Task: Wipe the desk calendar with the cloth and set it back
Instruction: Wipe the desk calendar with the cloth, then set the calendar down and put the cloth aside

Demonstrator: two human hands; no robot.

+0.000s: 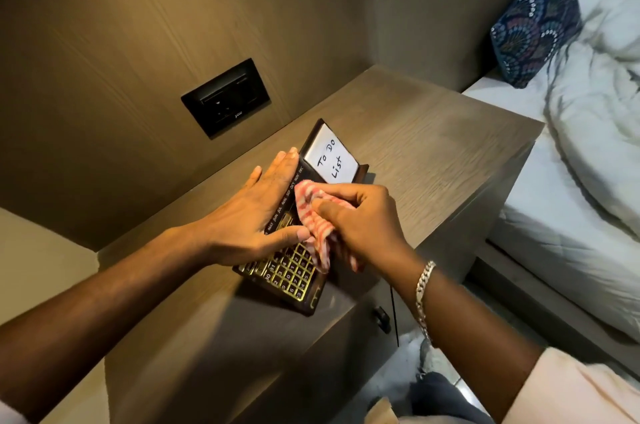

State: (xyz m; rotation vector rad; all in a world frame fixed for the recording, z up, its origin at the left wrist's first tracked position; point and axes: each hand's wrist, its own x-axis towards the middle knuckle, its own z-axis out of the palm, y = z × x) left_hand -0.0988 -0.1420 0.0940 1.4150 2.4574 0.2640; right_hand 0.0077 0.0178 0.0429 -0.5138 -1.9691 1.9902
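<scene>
Right hand [360,219] closed around bunched cloth [317,222], pressing it on the desk calendar [294,271] beneath. Left hand [256,212] flat, fingers extended, steadying the calendar's far edge on the nightstand [433,153].

right wrist: silver chain bracelet [423,292] | right sleeve [571,389]: pale pink

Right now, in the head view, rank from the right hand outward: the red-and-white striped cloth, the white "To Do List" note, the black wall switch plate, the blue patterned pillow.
1. Red-and-white striped cloth: gripped by the right hand.
2. White "To Do List" note: just beyond.
3. Black wall switch plate: far left.
4. Blue patterned pillow: on the bed, far right.
</scene>
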